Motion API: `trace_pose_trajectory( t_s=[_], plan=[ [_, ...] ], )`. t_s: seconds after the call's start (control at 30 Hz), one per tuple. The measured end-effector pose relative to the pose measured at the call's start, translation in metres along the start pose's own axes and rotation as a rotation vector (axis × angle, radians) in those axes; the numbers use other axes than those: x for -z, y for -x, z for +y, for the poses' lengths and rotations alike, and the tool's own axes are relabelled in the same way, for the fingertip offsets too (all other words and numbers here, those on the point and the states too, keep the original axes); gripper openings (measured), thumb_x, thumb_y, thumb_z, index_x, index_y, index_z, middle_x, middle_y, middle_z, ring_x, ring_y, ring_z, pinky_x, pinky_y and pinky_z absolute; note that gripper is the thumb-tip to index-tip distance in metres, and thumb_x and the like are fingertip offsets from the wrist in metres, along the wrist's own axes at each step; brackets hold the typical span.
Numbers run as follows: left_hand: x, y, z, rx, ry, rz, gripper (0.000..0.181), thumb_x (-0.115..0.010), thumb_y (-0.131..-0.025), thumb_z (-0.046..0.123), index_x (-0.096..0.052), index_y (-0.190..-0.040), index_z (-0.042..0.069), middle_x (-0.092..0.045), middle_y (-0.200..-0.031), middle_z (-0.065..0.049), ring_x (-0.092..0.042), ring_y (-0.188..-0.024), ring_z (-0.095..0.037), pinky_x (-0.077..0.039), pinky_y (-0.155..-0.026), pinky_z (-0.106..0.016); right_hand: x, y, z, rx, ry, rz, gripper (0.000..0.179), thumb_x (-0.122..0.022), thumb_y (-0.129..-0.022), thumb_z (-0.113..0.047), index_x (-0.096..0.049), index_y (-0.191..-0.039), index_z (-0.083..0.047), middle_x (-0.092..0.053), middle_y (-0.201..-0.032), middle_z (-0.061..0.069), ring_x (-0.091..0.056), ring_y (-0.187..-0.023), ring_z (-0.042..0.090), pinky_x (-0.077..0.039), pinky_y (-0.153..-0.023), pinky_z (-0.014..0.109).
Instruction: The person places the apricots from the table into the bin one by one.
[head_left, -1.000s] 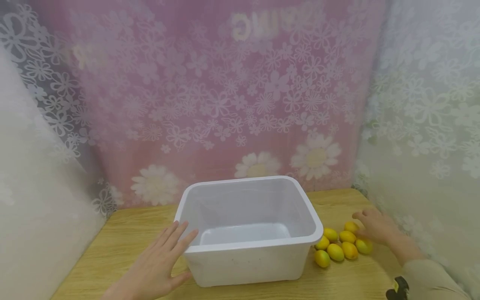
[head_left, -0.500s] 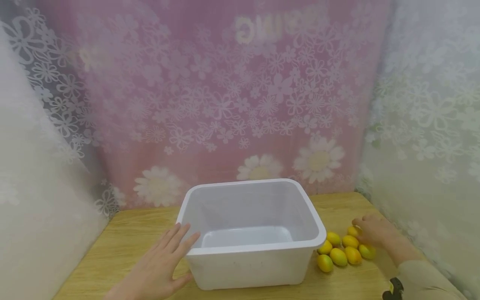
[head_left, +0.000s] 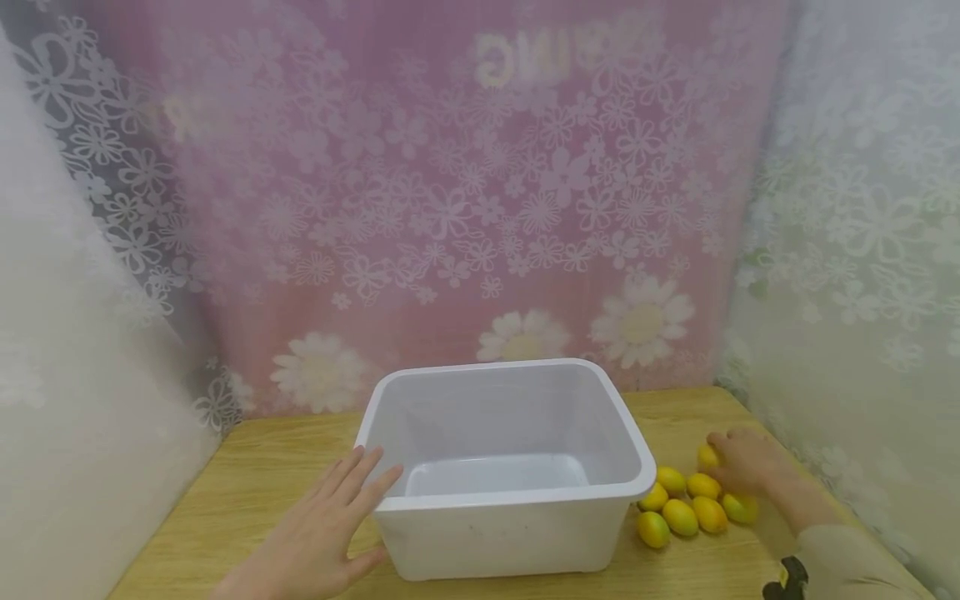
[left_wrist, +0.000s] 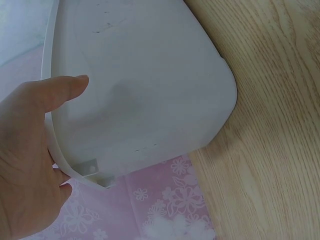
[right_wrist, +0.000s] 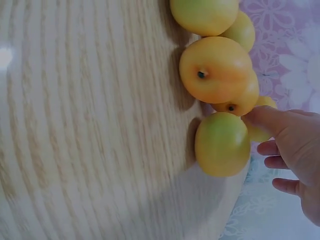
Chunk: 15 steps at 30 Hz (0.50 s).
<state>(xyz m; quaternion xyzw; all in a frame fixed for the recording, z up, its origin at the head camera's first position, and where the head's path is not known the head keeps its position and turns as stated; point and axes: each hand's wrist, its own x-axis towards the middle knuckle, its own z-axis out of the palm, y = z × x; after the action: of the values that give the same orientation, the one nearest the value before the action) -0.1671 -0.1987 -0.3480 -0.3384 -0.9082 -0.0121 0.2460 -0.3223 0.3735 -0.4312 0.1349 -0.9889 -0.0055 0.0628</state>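
Observation:
A white plastic tub point(head_left: 502, 537) stands on the wooden table in the head view. My left hand point(head_left: 322, 525) touches its front left corner with fingers spread and fairly straight; in the left wrist view, the thumb point(left_wrist: 67, 92) lies over the outer wall. To the tub's right sits a cluster of several yellow-green mangoes point(head_left: 681, 517). My right hand point(head_left: 746, 462) pinches the farthest mango point(head_left: 707, 457) at the back of the cluster. That mango point(right_wrist: 257, 132) is partly hidden behind the thumb in the right wrist view, where nearer mangoes point(right_wrist: 222, 145) stand in front.
The wooden table point(head_left: 247, 483) meets a pink flowered curtain point(head_left: 420, 325) at the back. Pale curtains hang close on both sides, the right one point(head_left: 847, 350) near my right arm. The tub's right rim overhangs close to the nearest mangoes.
My right hand's fingers have closed on the farthest mango, which has shifted slightly up and away from its neighbours. The left hand stays at the tub. The head view has shifted slightly.

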Motion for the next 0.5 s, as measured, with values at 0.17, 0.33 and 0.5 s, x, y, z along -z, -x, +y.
trace_pose_trajectory(
  t_s=[0.17, 0.33, 0.5],
  plan=[
    [0.001, 0.0, 0.0, 0.014, 0.028, -0.021, 0.083, -0.071, -0.077, 0.043, -0.033, -0.145, 0.013, -0.038, -0.145, -0.015, -0.035, -0.131, -0.039, 0.013, -0.109, -0.017, 0.005, 0.001, -0.002, 0.025, 0.01, 0.095, 0.053, -0.073, -0.075, -0.043, -0.061, -0.108, -0.002, -0.06, -0.094, 0.016, -0.057, -0.084, 0.038, -0.046, -0.068, 0.056],
    [0.001, 0.0, 0.0, 0.009, 0.026, -0.011, 0.084, -0.072, -0.076, 0.042, -0.034, -0.145, 0.013, -0.039, -0.144, -0.016, -0.036, -0.131, -0.039, 0.013, -0.109, -0.018, 0.01, 0.003, -0.006, 0.073, 0.052, 0.167, 0.046, -0.076, -0.073, -0.038, -0.06, -0.102, -0.007, -0.054, -0.083, 0.006, -0.053, -0.072, 0.026, -0.044, -0.059, 0.046],
    [-0.002, 0.001, -0.001, -0.028, -0.009, 0.037, 0.084, -0.073, -0.075, 0.042, -0.037, -0.143, 0.01, -0.041, -0.143, -0.016, -0.038, -0.129, -0.038, 0.01, -0.111, -0.02, 0.016, 0.002, -0.011, 0.101, 0.103, 0.224, 0.043, -0.077, -0.071, -0.038, -0.06, -0.1, -0.009, -0.047, -0.078, 0.002, -0.045, -0.067, 0.02, -0.038, -0.053, 0.036]
  ],
)
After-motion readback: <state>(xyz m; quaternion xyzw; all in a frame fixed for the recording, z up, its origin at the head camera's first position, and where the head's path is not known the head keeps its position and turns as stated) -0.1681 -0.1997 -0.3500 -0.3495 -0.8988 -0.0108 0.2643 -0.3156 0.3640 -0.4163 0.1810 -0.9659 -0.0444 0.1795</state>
